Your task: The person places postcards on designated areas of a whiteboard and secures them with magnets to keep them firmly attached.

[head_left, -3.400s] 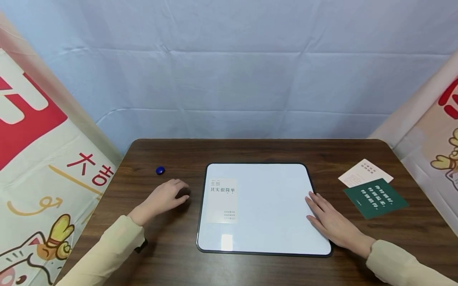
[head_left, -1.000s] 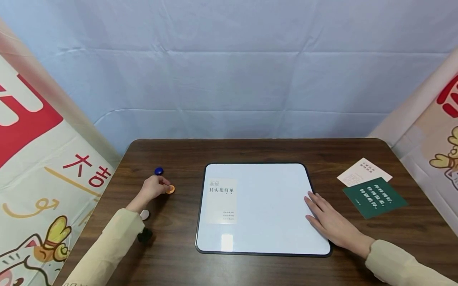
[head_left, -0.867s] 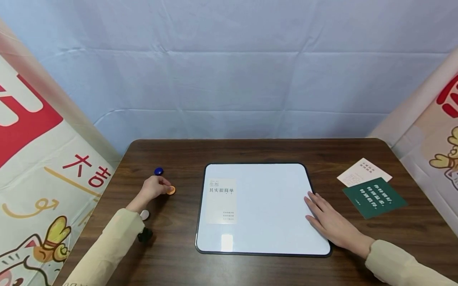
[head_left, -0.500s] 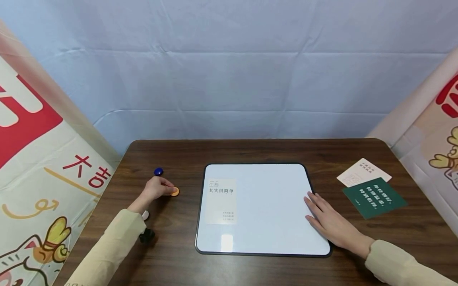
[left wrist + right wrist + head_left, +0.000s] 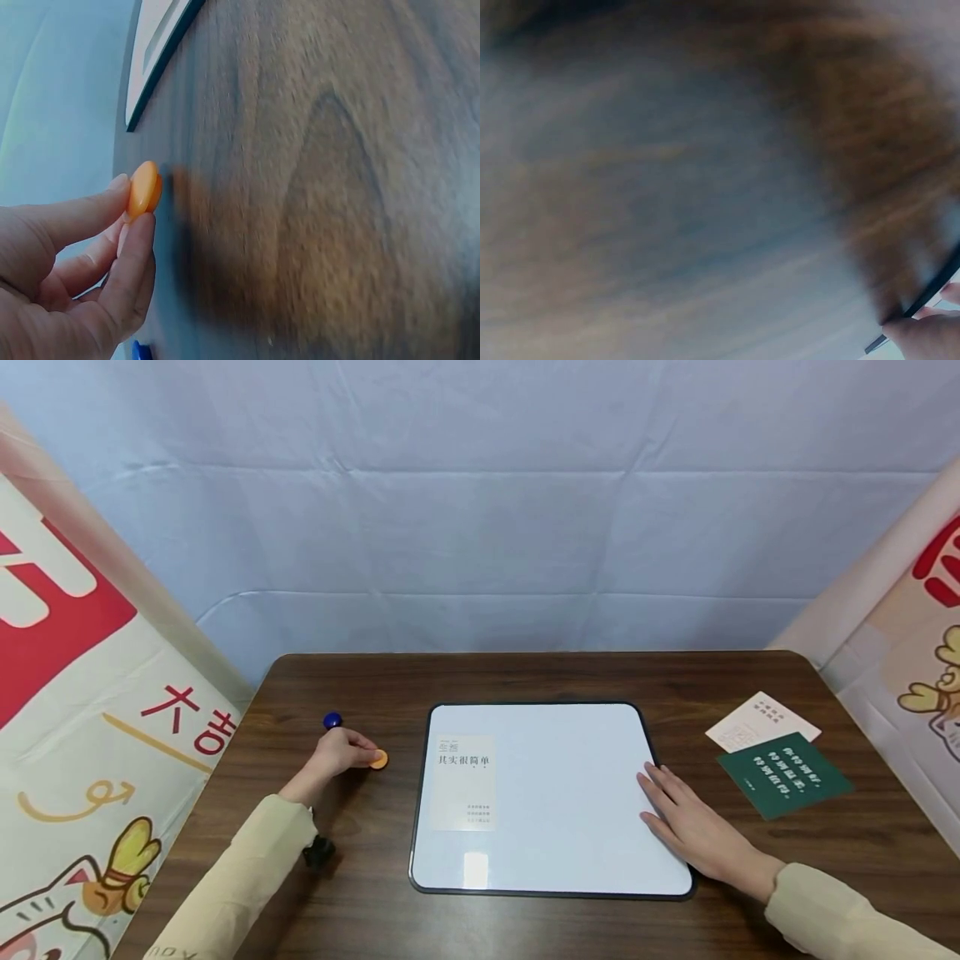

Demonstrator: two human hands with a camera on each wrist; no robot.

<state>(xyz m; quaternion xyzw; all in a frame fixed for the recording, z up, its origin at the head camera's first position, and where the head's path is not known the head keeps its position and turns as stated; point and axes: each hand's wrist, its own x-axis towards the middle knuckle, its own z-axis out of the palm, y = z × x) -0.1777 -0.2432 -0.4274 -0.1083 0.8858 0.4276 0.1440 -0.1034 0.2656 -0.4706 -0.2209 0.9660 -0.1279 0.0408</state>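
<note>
My left hand (image 5: pixel 337 755) pinches a round orange magnet (image 5: pixel 379 760) between thumb and fingertips. In the left wrist view the magnet (image 5: pixel 145 189) is tilted on edge, close over the wood. A blue magnet (image 5: pixel 332 720) lies just behind this hand. To the right is a whiteboard (image 5: pixel 570 802) with a dark frame, lying flat. A pale printed card (image 5: pixel 463 793) sits on its left part. My right hand (image 5: pixel 693 827) rests on the board's right edge with relaxed fingers; in the right wrist view only part of the hand (image 5: pixel 926 334) shows at the frame (image 5: pixel 937 281).
Two more cards, one pinkish white (image 5: pixel 761 722) and one green (image 5: pixel 787 775), overlap on the table (image 5: pixel 555 927) at the right. A black device (image 5: pixel 318 852) is on the left wrist. Pale cloth (image 5: pixel 480 527) hangs behind the table.
My left hand first hovered left of the board, then took hold of the orange magnet near the blue one and moved right with it. A white magnet seen earlier is now hidden. The right hand stayed put.
</note>
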